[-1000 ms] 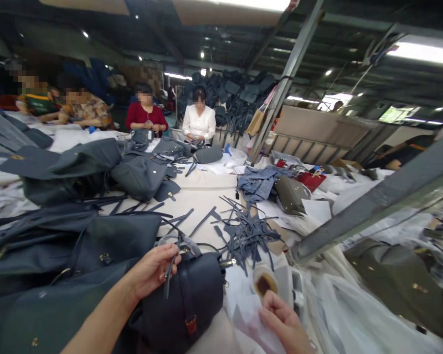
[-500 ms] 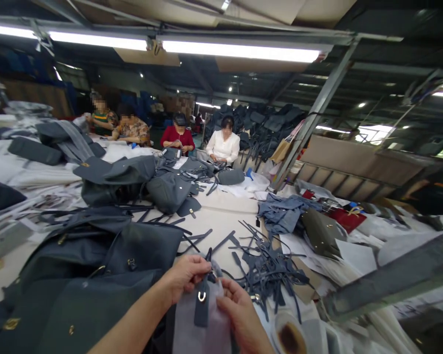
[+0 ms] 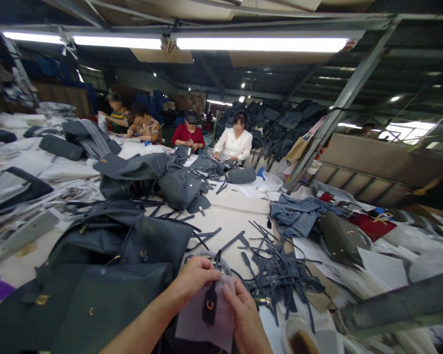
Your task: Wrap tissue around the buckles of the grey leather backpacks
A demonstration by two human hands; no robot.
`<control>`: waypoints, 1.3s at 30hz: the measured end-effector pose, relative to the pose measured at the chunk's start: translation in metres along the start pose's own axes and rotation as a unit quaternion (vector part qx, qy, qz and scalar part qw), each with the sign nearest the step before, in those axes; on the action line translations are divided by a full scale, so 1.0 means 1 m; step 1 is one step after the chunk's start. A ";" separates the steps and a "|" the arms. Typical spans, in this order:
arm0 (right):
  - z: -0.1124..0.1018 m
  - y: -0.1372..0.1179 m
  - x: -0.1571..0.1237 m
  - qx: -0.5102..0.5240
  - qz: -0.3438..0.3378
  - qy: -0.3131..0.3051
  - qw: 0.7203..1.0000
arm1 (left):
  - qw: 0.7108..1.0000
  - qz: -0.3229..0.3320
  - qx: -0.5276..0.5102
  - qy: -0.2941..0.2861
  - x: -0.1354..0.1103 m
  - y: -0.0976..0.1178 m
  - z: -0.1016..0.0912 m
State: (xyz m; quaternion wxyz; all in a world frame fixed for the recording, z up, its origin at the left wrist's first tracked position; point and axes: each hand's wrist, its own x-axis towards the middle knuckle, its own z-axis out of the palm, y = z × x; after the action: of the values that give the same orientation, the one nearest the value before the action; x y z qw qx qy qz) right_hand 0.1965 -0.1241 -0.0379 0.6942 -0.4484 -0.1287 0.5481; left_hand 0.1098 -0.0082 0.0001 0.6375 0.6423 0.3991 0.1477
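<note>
My left hand (image 3: 195, 278) is closed in a pinch on the narrow top of a dark leather tag (image 3: 209, 314) with a U-shaped metal fitting. My right hand (image 3: 245, 307) pinches the edge of a thin translucent sheet (image 3: 192, 322) beside the tag. Whether the sheet's upper part lies over the tag or behind it, I cannot tell. To the left of both hands lies a large dark blue-grey bag (image 3: 129, 290) with gold-coloured fittings. A heap of dark straps (image 3: 284, 275) lies just beyond my right hand.
More dark bags (image 3: 180, 189) lie farther up the pale table (image 3: 232, 214). To the right are blue cloth (image 3: 295, 214), an olive bag (image 3: 339, 233) and a slanting metal bar (image 3: 398, 295). A cup (image 3: 299, 339) stands near my right wrist. Several people sit across the table.
The view has turned left, so the scene sits farther right. My right hand has shifted the translucent sheet around the tag, and the tag looks darker. My left hand keeps its pinch.
</note>
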 end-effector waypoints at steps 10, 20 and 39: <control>-0.007 -0.006 -0.006 -0.020 0.009 -0.018 1.000 | 0.972 -0.054 0.230 -0.011 -0.056 -0.019 -0.028; 0.001 0.000 -0.016 -0.029 0.006 0.011 0.999 | 0.941 -0.076 -0.328 -0.033 -0.065 -0.045 -0.006; -0.028 0.024 -0.027 -0.003 0.064 0.016 0.998 | 0.963 -0.111 -0.244 0.014 -0.055 -0.056 0.009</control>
State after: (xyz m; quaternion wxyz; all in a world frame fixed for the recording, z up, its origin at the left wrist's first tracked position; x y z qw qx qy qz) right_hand 0.1896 -0.1609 -0.0639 0.6580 -0.4665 -0.0906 0.5841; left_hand 0.0629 -0.0605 -0.0366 0.7818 0.4165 0.4285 0.1782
